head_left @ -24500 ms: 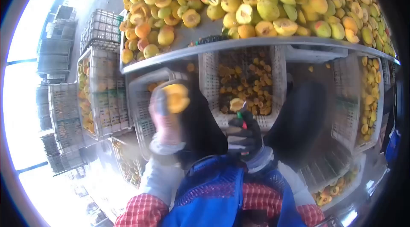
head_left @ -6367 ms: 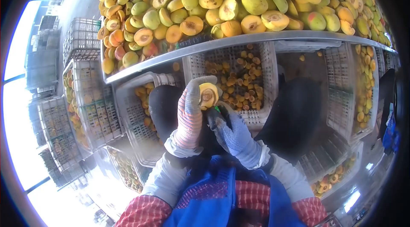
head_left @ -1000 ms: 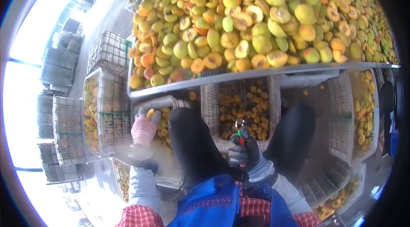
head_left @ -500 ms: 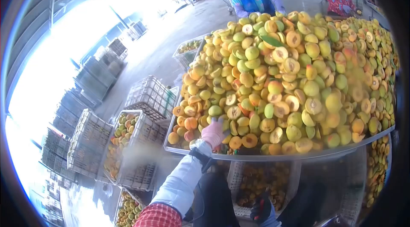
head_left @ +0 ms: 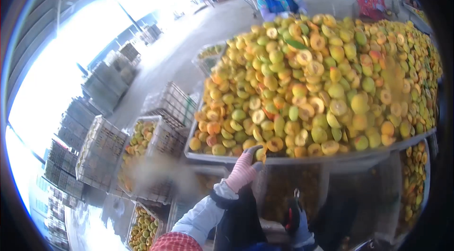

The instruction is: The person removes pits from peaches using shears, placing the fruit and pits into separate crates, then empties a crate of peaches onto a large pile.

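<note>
The pink-striped, gloved left hand (head_left: 241, 171) clasps one rounded yellow fruit (head_left: 260, 155); apart from it, the dark-gloved right hand (head_left: 294, 221) grips one metal-tipped tool (head_left: 296, 194).

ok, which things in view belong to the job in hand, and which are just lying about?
Part of the job:
- left hand, gripping a piece of fruit
- right hand, holding a small tool
- fruit pile on the table

Probably just lying about:
- crate at far left
- green leaf on the pile
</note>
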A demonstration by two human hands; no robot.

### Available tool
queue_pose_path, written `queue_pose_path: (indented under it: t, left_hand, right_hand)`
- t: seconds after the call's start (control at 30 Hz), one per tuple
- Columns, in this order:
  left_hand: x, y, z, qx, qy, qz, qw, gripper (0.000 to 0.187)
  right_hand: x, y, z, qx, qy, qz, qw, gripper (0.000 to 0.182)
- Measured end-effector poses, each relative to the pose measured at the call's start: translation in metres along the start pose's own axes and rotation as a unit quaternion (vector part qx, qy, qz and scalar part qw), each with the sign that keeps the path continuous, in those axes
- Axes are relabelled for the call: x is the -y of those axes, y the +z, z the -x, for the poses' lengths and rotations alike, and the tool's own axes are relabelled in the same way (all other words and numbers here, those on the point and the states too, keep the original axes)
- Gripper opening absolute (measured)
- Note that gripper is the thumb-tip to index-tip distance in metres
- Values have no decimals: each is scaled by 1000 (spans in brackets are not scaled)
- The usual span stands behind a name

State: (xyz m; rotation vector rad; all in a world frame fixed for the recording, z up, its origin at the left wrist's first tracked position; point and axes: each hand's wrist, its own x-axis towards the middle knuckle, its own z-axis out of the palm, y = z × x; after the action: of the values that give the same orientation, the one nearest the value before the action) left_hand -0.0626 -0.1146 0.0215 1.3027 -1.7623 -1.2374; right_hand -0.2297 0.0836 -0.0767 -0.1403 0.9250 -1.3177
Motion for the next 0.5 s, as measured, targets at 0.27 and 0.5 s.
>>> queue_pose_path:
  t: [0.27, 0.5]
  left_hand:
    - [-34, 62, 105, 38, -144, 432, 890, 49]
    - [-23, 83, 124, -96, -174, 341, 919, 45]
  right_hand:
    - [44, 58, 57, 79, 48, 52, 994, 27]
    - [24, 60, 54, 88, -128, 236, 959, 22]
